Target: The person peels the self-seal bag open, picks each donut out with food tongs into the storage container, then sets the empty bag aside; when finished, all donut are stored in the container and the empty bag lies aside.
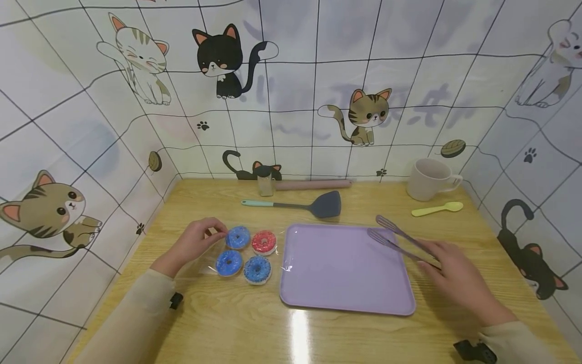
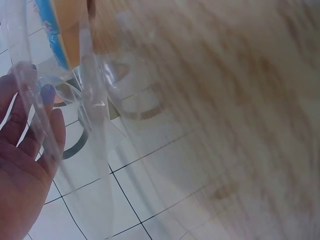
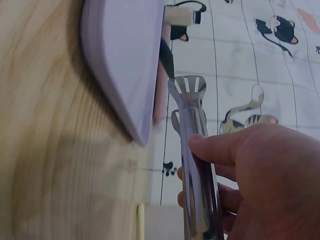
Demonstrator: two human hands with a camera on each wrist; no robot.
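Four-ring cluster aside, the toy donuts lie on the left: two plain blue ones, a speckled blue donut [image 1: 257, 269] and a red donut [image 1: 264, 242]. Clear plastic film [image 2: 95, 95] stretches around them. My left hand [image 1: 202, 240] pinches the film beside the upper blue donut [image 1: 238, 237]; in the left wrist view the film crosses its fingers [image 2: 57, 130]. On the right, my right hand [image 1: 456, 275] grips metal tongs [image 3: 195, 165] with slotted ends. Those ends stand apart over the right part of a purple tray [image 1: 341, 268].
Behind the tray lie a dark spatula [image 1: 325, 205] with a mint handle and a pinkish rolling pin [image 1: 313, 185], with a small shaker [image 1: 265, 182] beside the pin. A beige mug [image 1: 429, 179] and yellow spoon [image 1: 437, 209] are at the back right. Cat-patterned walls enclose the table.
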